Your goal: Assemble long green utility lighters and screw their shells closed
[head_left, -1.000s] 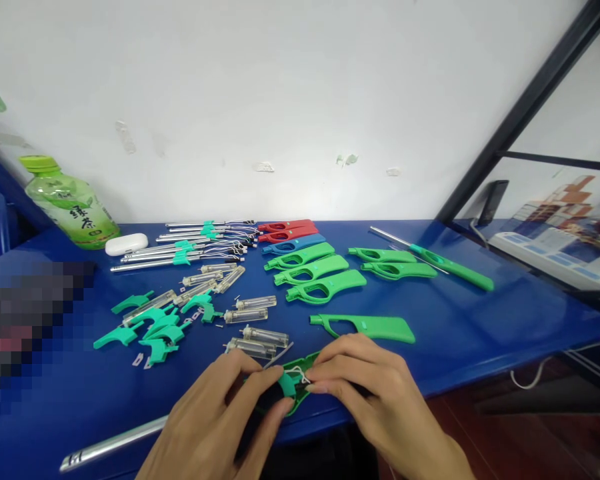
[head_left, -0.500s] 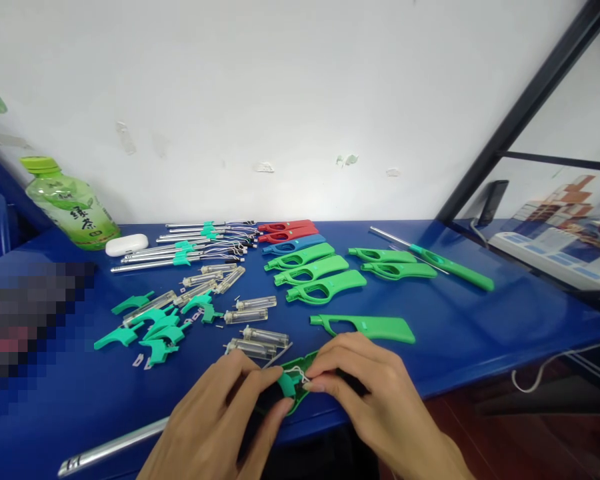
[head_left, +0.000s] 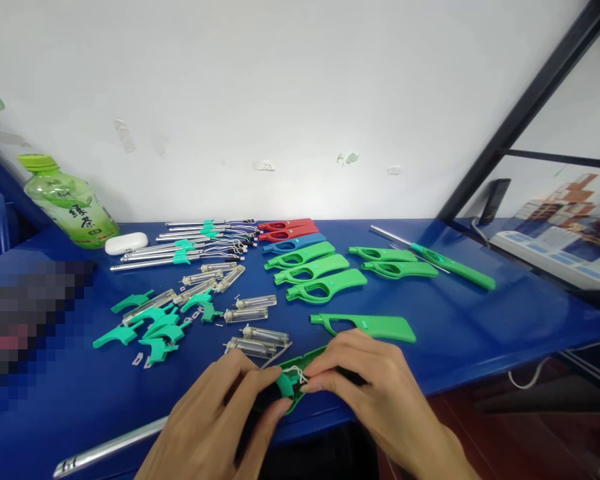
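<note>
At the table's front edge, an open green lighter handle shell (head_left: 314, 357) lies between my hands, with a teal trigger (head_left: 284, 385) and white wires (head_left: 295, 371) inside it. My left hand (head_left: 220, 413) is closed around the shell's near end, thumb and forefinger at the trigger. Out from under that hand a silver metal tube (head_left: 113, 445) runs to the lower left. With thumb and forefinger, my right hand (head_left: 367, 380) pinches the wires at a small dark part, partly hidden by the fingertips. Just beyond it lies a green handle half (head_left: 385, 327).
Teal triggers (head_left: 163, 328), clear fuel tanks (head_left: 253, 315) and wired metal tubes (head_left: 180, 255) lie left. Red, blue and green handle shells (head_left: 330, 285) are at the back middle. An assembled lighter (head_left: 460, 269) lies right. A bottle (head_left: 73, 203) and white case (head_left: 126, 244) stand back left.
The right fingertips have shifted slightly left and down with the wires, toward the trigger. The left hand keeps its grip on the shell. Other parts lie as before.
</note>
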The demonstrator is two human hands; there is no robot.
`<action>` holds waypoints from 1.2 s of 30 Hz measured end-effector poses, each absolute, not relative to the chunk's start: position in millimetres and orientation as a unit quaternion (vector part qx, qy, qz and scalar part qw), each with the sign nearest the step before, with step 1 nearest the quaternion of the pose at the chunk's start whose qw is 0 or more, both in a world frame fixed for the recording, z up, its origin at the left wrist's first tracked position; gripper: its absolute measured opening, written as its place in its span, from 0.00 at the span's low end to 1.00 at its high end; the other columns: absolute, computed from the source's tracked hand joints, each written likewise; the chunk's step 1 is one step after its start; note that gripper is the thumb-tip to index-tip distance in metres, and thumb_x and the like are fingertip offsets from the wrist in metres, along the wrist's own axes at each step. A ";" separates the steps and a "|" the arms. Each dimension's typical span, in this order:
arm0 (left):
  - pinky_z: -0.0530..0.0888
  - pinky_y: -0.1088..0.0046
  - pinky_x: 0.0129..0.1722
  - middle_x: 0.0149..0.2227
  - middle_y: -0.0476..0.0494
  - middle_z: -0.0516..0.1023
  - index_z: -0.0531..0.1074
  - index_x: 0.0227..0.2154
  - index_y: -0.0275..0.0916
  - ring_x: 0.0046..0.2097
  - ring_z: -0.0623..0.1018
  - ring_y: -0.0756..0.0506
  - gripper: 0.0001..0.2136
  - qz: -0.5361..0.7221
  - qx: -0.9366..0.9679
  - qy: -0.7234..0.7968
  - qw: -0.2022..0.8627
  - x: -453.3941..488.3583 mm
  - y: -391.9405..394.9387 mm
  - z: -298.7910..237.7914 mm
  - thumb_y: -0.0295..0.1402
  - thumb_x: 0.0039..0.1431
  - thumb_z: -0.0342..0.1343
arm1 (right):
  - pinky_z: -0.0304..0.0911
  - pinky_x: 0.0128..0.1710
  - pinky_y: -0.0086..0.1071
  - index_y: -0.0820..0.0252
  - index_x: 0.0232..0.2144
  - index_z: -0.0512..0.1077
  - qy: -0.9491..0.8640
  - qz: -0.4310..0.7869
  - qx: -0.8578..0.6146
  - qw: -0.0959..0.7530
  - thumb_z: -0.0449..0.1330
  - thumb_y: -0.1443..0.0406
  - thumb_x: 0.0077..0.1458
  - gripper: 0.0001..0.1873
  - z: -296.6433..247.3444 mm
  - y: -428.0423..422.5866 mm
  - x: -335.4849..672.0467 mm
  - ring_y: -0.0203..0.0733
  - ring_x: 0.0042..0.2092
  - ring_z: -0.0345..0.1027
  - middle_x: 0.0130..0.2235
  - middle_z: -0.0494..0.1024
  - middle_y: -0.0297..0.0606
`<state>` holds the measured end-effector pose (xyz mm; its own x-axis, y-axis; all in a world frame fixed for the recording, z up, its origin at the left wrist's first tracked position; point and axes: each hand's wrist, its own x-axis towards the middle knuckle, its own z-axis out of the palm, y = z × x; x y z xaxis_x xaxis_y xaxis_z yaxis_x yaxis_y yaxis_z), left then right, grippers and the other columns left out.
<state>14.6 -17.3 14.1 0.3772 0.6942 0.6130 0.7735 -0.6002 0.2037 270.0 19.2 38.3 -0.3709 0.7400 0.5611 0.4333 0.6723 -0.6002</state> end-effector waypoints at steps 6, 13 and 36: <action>0.83 0.74 0.48 0.45 0.48 0.80 0.75 0.58 0.47 0.46 0.86 0.47 0.09 -0.346 -0.827 -0.441 0.046 16.6 -16.7 17.1 0.40 0.84 0.54 | 0.73 0.40 0.25 0.53 0.36 0.83 -0.796 0.192 -0.377 0.432 0.69 0.51 0.75 0.16 38.8 20.4 269.7 0.35 0.36 0.83 0.35 0.89 0.27; 0.83 0.73 0.46 0.45 0.48 0.79 0.75 0.58 0.47 0.43 0.85 0.48 0.09 -0.343 -0.828 -0.441 0.043 19.3 -15.0 17.0 0.39 0.85 0.53 | 0.75 0.39 0.27 0.53 0.39 0.88 -0.810 0.174 -0.372 0.419 0.63 0.52 0.79 0.20 40.4 18.7 268.3 0.36 0.37 0.82 0.38 0.86 0.33; 0.85 0.72 0.45 0.44 0.48 0.80 0.76 0.58 0.47 0.42 0.85 0.47 0.09 -0.359 -0.825 -0.435 0.024 17.8 -16.2 17.4 0.35 0.82 0.56 | 0.81 0.37 0.29 0.53 0.44 0.91 -0.824 0.078 -0.329 0.455 0.64 0.58 0.80 0.16 35.3 16.1 271.5 0.37 0.36 0.87 0.39 0.91 0.36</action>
<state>17.8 -16.2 17.4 0.3624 0.7014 0.6138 0.7354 -0.6198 0.2740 271.5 16.1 35.3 -0.3688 0.6125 0.6992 0.4710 0.7716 -0.4275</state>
